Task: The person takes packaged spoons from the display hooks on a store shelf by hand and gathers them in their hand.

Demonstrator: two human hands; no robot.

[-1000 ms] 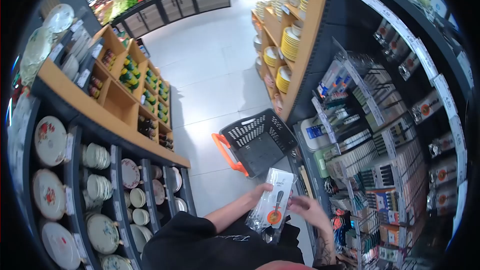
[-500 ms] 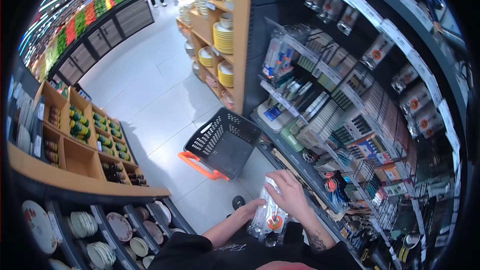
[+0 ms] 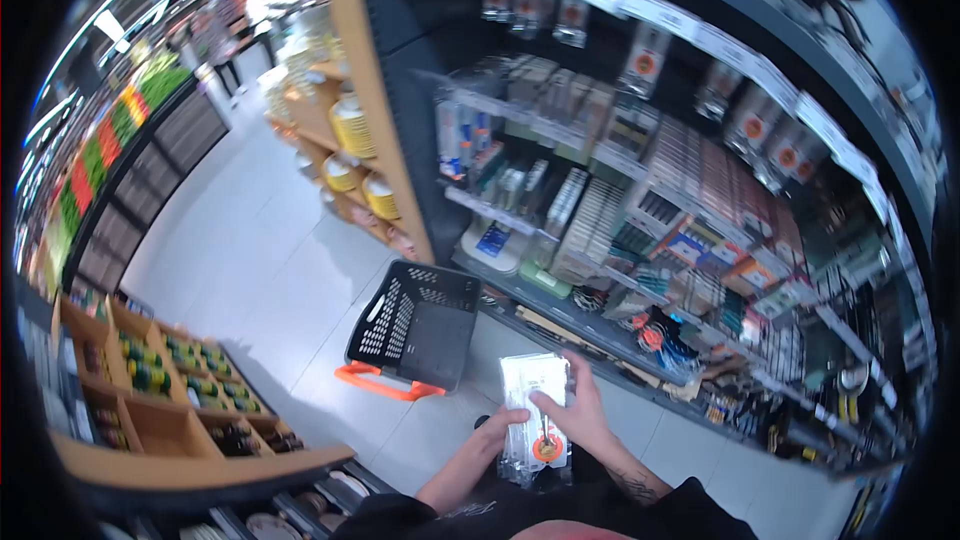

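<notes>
Several clear plastic packs (image 3: 533,380) with white cards are stacked between my two hands, low in the view. The top one bears an orange round label and a slim metal-looking item. My left hand (image 3: 492,438) grips the stack's left edge. On the right side my right hand (image 3: 582,408) holds it, thumb across the front card and fingers behind. A black shopping basket (image 3: 430,335) with an orange handle (image 3: 385,382) stands on the floor just beyond my hands.
Shelves of boxed kitchenware (image 3: 640,220) and hanging packs (image 3: 645,60) fill the right. A wooden shelf (image 3: 365,90) holds yellow crockery. Wooden bins of jars (image 3: 165,430) stand at the left. People (image 3: 225,45) are near a produce stand (image 3: 130,190).
The view has turned right, so the shelves and basket appear further left. My right hand has moved from the packs' top to their right side, and the card fronts now show more.
</notes>
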